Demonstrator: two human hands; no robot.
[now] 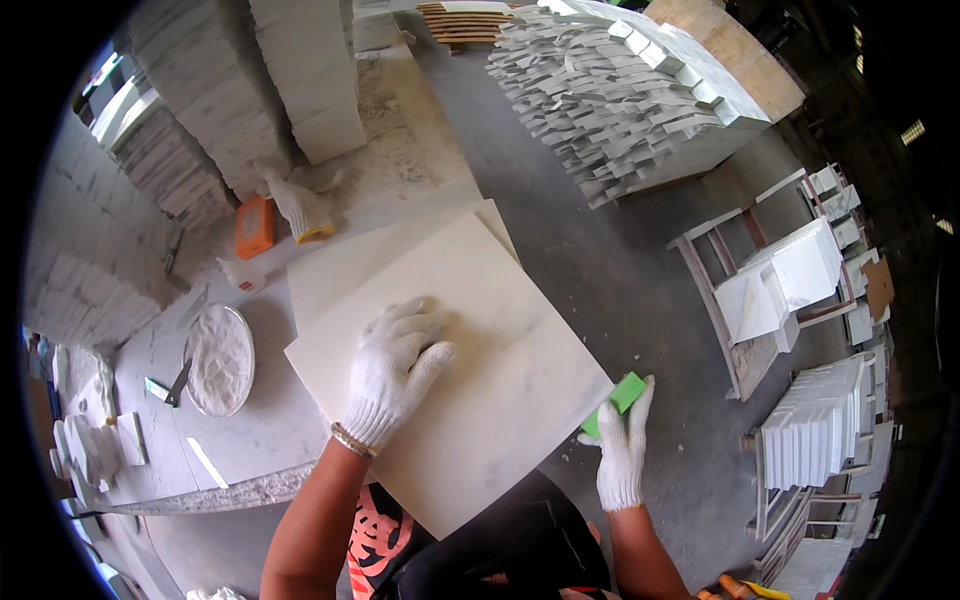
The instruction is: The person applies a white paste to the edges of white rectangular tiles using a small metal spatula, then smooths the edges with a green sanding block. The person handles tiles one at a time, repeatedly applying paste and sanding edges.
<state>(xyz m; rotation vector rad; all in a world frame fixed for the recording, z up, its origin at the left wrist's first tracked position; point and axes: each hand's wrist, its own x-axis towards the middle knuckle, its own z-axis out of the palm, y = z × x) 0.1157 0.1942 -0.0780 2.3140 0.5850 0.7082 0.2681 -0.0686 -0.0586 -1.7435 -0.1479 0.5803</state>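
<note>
A square pale stone tile (500,370) lies turned at an angle, one corner jutting toward me past the bench edge. Beneath it another pale tile (320,270) shows along the far side. My left hand (395,370), in a white knitted glove, lies flat on the upper tile with its fingers stretched out. In a matching glove, my right hand (624,450) grips a green rectangular block (615,405) at the tile's right corner. The block touches or nearly touches the tile's edge; I cannot tell which.
Left on the bench (150,470) are a round dish of white paste (220,360), a putty knife (180,382), an orange box (255,227) and a loose glove (300,208). Tall slab stacks (305,80) stand behind. Stacked stone strips (610,100) and a rack of tiles (815,425) stand right.
</note>
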